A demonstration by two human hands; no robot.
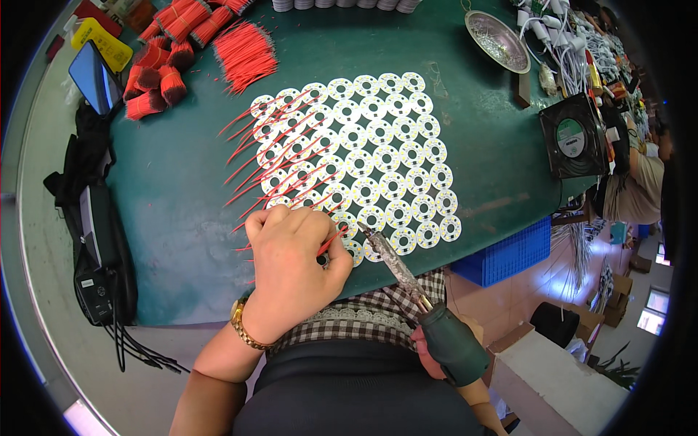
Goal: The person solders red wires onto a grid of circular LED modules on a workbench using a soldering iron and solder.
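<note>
Rows of round white LED boards (392, 187), each with a hole in its middle, lie on a green table mat. Thin red wires (246, 178) stick out leftward from the boards in the left columns. My left hand (294, 251), a gold watch (238, 323) on its wrist, is closed over the lower left boards. Its thumb and fingers pinch red wires, one end reaching a board near the iron. My right hand (427, 354) grips the dark green handle of a soldering iron (396, 265). The iron's tip is close to that wire end; contact is unclear.
Bundles of red wires (149, 76) and a loose pile (246, 57) lie at the far left. A metal dish (498, 41) and a black fan (574, 136) stand right. A phone (94, 76) leans at the left; a blue crate (505, 251) sits below the table's right edge.
</note>
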